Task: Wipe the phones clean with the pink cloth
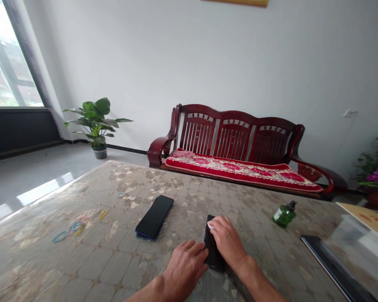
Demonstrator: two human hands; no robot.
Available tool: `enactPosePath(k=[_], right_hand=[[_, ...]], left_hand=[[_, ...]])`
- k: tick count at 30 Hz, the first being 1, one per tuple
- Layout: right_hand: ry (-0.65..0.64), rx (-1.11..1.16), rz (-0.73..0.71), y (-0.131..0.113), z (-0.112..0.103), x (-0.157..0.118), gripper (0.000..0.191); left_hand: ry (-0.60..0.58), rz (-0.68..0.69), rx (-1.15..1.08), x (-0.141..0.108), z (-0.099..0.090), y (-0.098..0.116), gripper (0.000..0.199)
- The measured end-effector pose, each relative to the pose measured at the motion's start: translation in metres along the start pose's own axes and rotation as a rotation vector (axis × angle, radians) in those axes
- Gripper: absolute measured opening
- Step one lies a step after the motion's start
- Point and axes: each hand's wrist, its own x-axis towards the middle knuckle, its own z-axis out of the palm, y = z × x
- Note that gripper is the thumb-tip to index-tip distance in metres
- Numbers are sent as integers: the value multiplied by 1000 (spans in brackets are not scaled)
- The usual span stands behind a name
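Observation:
A black phone [215, 261] lies on the patterned tablecloth, between my two hands. My left hand [186, 265] has its fingers curled against the phone's left edge, near the middle. My right hand [226, 239] bends over the phone's far half, its fingers pressed together on a small white piece [210, 225] that looks like a cloth or wipe. The palm hides part of the screen. To the left another phone [155, 216] lies face up on what looks like a thin dark blue layer. A green bottle [284, 214] with a black top stands to the right.
Several coloured bands [73, 228] lie on the table's left side, with a yellow band [103, 214] nearby. At right are a long dark flat device [334, 264] and a clear plastic box [355, 239]. A red wooden bench [233, 134] stands beyond the table [91, 268].

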Motion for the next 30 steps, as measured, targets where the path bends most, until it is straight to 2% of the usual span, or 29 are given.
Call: enactPosePath(k=[9, 19, 27, 30], right_hand=[[-73, -270, 4, -7, -3, 12, 28], [-121, -163, -96, -19, -9, -24, 29], [-59, -280, 30, 0, 0, 22, 30], [-59, -303, 56, -4, 0, 24, 30]], left_hand=[[-7, 6, 13, 0, -1, 0, 13], [9, -3, 29, 1, 1, 1, 11], [17, 8, 16, 1, 1, 0, 16], [23, 11, 24, 1, 1, -1, 15]])
